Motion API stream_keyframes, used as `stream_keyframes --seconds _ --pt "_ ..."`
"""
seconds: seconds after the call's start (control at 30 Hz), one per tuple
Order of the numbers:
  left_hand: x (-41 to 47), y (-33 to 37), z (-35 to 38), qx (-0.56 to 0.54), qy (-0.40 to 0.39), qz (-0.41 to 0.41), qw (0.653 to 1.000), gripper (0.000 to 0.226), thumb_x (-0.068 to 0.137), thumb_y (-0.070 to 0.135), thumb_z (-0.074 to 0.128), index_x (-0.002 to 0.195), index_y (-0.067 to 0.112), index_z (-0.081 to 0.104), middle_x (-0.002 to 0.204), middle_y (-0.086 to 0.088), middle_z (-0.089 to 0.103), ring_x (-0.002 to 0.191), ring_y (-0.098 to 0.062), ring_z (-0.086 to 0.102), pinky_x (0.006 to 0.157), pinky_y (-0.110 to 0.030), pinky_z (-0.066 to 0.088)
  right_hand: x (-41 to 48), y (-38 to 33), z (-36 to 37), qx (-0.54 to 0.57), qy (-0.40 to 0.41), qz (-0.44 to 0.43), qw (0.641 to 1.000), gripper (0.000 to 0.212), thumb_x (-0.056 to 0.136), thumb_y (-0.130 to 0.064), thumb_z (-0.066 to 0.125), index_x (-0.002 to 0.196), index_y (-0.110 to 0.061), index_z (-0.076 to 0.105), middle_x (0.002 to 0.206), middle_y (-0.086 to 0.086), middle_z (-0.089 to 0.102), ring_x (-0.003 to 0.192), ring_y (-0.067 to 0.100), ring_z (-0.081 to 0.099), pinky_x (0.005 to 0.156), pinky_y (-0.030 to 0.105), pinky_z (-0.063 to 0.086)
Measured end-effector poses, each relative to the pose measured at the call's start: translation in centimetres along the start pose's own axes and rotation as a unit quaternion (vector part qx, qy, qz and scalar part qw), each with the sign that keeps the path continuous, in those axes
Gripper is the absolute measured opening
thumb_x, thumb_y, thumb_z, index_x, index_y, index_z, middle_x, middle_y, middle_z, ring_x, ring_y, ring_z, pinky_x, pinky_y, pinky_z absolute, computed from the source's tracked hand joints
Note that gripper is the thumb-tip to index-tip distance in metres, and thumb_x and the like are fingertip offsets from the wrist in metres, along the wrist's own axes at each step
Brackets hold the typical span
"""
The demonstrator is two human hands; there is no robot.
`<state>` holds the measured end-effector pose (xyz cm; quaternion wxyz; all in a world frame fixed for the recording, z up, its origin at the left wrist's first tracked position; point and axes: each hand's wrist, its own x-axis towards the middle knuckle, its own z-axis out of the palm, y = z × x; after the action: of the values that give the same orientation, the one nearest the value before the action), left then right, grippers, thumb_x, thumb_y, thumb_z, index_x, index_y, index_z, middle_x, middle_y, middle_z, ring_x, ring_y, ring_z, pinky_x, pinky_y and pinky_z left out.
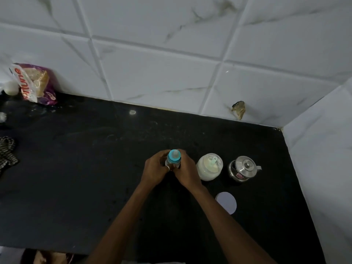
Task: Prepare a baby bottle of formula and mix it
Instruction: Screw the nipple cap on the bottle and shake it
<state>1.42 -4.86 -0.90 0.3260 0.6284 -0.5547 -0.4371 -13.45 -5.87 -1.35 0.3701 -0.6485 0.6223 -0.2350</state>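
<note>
The left hand (155,167) and the right hand (187,171) meet at the centre of the frame. They close from either side on a small clear baby bottle (174,156) with a blue collar and a pale teat. The fingers of both hands curl round its body and hide nearly all of it, so only the collar and teat show above them. A pale ring (167,168) sits on a finger of the left hand. The bottle is upright over the black stone countertop (76,178); whether its base rests there cannot be told.

Just right of the right hand stands an open round plastic jar (207,174) of white powder, with a pale scoop (214,161) lying in it. Close beside the jar, further right, is a small shiny steel pot (244,167) with a knobbed lid. Below the jar, a flat white round lid (226,202) lies beside the right forearm.

In the upper left, a printed plastic bread bag (36,82) leans against the white marbled wall tiles (152,69). A patterned cloth (7,151) lies at the left edge.
</note>
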Motion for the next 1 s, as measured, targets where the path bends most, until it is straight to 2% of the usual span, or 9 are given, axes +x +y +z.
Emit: stream_keyframes --seconds 0.1,0.3,0.4,0.47,0.57,0.7,0.77,0.83,1.0 --pt "0.3 -0.4 0.0 -0.008 -0.006 -0.003 1.000 0.060 0.082 -0.004 0.075 0.134 0.023 0.063 0.126 0.008 0.070 0.116 -0.005 0.066 0.086 -0.007 0.050 0.1 0.2 0.0 0.011 0.002 0.002 1.000 0.047 0.090 -0.019 0.072 0.131 -0.025 0.051 0.124 -0.007 0.064 0.114 0.006 0.062 0.098 0.034 0.054" --pt "0.7 -0.8 -0.1 -0.017 -0.018 -0.008 1.000 0.061 0.083 -0.003 0.075 0.136 0.023 0.062 0.129 0.008 0.069 0.118 -0.004 0.064 0.094 -0.017 0.053 0.1 0.4 0.2 0.023 -0.005 0.012 1.000 0.050 0.090 -0.023 0.073 0.133 -0.029 0.048 0.126 -0.010 0.063 0.115 0.003 0.061 0.099 0.034 0.054" --pt "0.7 -0.8 -0.1 -0.015 -0.019 -0.003 1.000 0.062 0.084 -0.006 0.072 0.137 0.023 0.060 0.130 0.007 0.068 0.117 -0.002 0.062 0.096 -0.016 0.053 -0.1 0.5 0.4 0.038 -0.001 0.023 0.999 0.054 0.090 -0.023 0.073 0.136 -0.030 0.047 0.129 -0.010 0.062 0.119 0.003 0.060 0.102 0.036 0.053" --pt "0.7 -0.8 -0.1 -0.014 -0.021 -0.003 1.000 0.063 0.085 -0.004 0.074 0.140 0.023 0.058 0.133 0.007 0.066 0.120 -0.002 0.060 0.099 -0.019 0.053 -0.2 0.3 0.4 0.037 -0.010 0.034 0.999 0.063 0.090 -0.022 0.074 0.143 -0.029 0.041 0.137 -0.008 0.059 0.126 0.005 0.057 0.107 0.036 0.050" --pt "0.3 -1.2 -0.1 -0.012 -0.029 -0.021 0.999 0.072 0.086 0.006 0.078 0.150 0.017 0.047 0.146 0.000 0.058 0.133 -0.014 0.056 0.100 -0.019 0.046 -0.9 0.3 0.4 0.039 -0.021 0.060 0.997 0.083 0.089 -0.021 0.076 0.156 -0.024 0.026 0.152 -0.003 0.049 0.136 0.007 0.047 0.113 0.032 0.043" --pt "-1.6 -2.3 -0.3 -0.033 -0.027 -0.064 0.997 0.078 0.085 0.020 0.082 0.153 0.015 0.043 0.151 -0.003 0.054 0.135 -0.017 0.054 0.101 -0.024 0.044 -2.9 0.6 0.2 0.012 -0.015 0.113 0.993 0.092 0.087 -0.025 0.077 0.159 -0.022 0.020 0.162 0.001 0.035 0.147 0.015 0.036 0.120 0.039 0.036" --pt "-2.9 -3.0 -0.4 -0.031 -0.034 -0.079 0.996 0.072 0.086 0.024 0.081 0.149 0.016 0.047 0.147 -0.002 0.058 0.130 -0.015 0.057 0.100 -0.024 0.045 -4.5 1.0 -0.1 -0.002 -0.020 0.134 0.991 0.089 0.087 -0.027 0.077 0.159 -0.022 0.024 0.162 0.001 0.035 0.147 0.015 0.036 0.119 0.039 0.036" --pt "-4.3 -3.4 -0.1 -0.028 -0.047 -0.086 0.995 0.067 0.087 0.025 0.080 0.146 0.016 0.051 0.142 -0.002 0.061 0.125 -0.013 0.060 0.099 -0.023 0.046 -6.4 1.5 -0.6 -0.019 -0.023 0.139 0.990 0.080 0.088 -0.030 0.077 0.155 -0.023 0.033 0.157 -0.001 0.042 0.142 0.013 0.042 0.116 0.037 0.039" --pt "-7.0 -3.0 1.8 -0.030 -0.084 -0.090 0.992 0.061 0.087 0.024 0.080 0.142 0.017 0.056 0.136 0.001 0.065 0.119 -0.009 0.062 0.094 -0.014 0.045 -10.4 3.5 -3.2 -0.088 -0.011 0.107 0.990 0.052 0.089 -0.028 0.075 0.137 -0.020 0.055 0.139 -0.003 0.056 0.126 0.009 0.053 0.107 0.030 0.046"
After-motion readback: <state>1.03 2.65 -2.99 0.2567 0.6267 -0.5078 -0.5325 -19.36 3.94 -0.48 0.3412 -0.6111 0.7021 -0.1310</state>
